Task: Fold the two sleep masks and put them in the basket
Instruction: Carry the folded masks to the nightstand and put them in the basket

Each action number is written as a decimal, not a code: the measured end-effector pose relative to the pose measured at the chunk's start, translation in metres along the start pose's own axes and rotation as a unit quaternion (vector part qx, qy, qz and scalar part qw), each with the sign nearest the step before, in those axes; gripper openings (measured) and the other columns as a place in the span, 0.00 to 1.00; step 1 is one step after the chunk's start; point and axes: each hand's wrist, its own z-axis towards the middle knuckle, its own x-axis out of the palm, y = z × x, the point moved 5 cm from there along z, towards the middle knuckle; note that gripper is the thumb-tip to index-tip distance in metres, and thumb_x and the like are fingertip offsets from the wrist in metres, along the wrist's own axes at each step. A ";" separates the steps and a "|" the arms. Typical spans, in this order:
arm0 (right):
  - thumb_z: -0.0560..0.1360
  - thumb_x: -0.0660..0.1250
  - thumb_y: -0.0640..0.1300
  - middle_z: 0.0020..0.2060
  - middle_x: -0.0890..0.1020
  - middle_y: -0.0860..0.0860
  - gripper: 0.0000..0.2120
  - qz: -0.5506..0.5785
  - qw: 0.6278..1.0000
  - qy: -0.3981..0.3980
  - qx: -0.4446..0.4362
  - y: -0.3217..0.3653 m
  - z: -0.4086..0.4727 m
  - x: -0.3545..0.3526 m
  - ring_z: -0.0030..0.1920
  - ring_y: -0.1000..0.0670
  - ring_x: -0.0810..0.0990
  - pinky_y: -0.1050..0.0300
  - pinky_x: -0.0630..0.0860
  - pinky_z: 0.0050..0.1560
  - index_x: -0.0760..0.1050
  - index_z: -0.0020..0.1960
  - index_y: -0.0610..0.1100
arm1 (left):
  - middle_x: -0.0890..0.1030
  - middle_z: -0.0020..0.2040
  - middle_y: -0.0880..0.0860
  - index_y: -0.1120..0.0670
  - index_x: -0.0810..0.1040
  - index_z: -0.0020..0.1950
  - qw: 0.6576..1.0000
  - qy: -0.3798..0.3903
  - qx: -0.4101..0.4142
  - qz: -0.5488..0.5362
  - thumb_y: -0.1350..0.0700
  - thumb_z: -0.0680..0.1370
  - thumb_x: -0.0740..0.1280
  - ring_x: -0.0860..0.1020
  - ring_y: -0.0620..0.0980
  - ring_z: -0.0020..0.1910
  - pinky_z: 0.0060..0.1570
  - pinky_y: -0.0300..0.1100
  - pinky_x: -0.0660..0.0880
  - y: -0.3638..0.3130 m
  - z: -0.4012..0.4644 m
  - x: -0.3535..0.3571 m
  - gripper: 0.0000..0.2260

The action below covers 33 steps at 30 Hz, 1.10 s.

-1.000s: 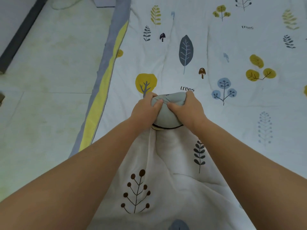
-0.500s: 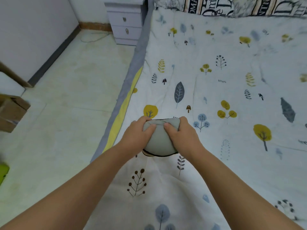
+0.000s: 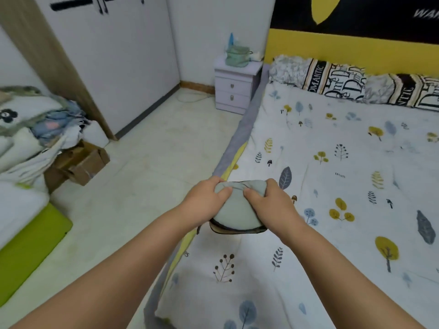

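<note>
- The bed (image 3: 344, 186), under a white sheet printed with trees and leaves, is spreading out to the right of and beyond the grip; its grey and yellow edge is running past the left wrist.
- The floor (image 3: 147, 167) is lying to the left of the grip, with a wardrobe (image 3: 114, 62) and a pale nightstand (image 3: 235, 91) far beyond it.
- A pile of clothes on a box (image 3: 80, 162) is sitting well to the left.
- Pillows (image 3: 344, 84) are lying along the far end of the bed; the print on them is reading "ROMANTIC" in part, and the other large letters are too broken up to read. White letters starting "WA" are showing on the dark wall panel at top right, cut off by the frame.
- A tiny word on the sheet, right of the grip, is too small to read.
- The left hand (image 3: 204, 200) and right hand (image 3: 270, 203) are both closing on the masks (image 3: 237, 210), thumbs pinching the top edge, holding the bundle just above the bed's near edge.
- The bundle is looking folded: a grey face on top, a dark-edged layer beneath, so I judge both masks are stacked here, though I cannot tell for sure.
- Folding is seeming done or nearly so; the placing is not yet done, and no basket is showing anywhere in view.
</note>
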 end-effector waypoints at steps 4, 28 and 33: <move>0.75 0.60 0.52 0.51 0.77 0.44 0.17 -0.006 1.000 0.016 -0.014 0.044 -0.019 0.017 0.49 0.45 0.75 0.53 0.72 0.44 0.68 0.57 0.40 | 0.79 0.57 0.59 0.56 0.74 0.57 1.000 -0.026 -0.004 0.004 0.52 0.78 0.59 0.76 0.56 0.55 0.51 0.44 0.71 0.004 -0.025 -0.046 0.13; 0.74 0.63 0.53 0.58 0.78 0.41 0.21 -0.054 0.997 -0.041 -0.048 0.275 -0.117 0.262 0.57 0.41 0.76 0.52 0.72 0.53 0.70 0.59 0.39 | 0.78 0.58 0.56 0.55 0.74 0.59 0.997 -0.025 0.037 0.058 0.49 0.77 0.59 0.75 0.54 0.56 0.48 0.41 0.68 0.164 -0.119 -0.349 0.14; 0.73 0.63 0.53 0.58 0.79 0.42 0.22 -0.062 0.996 -0.042 -0.047 0.299 -0.091 0.282 0.57 0.42 0.76 0.51 0.73 0.54 0.70 0.60 0.39 | 0.78 0.59 0.56 0.55 0.73 0.59 0.997 -0.017 0.042 0.063 0.49 0.77 0.58 0.75 0.54 0.57 0.51 0.43 0.69 0.176 -0.093 -0.379 0.15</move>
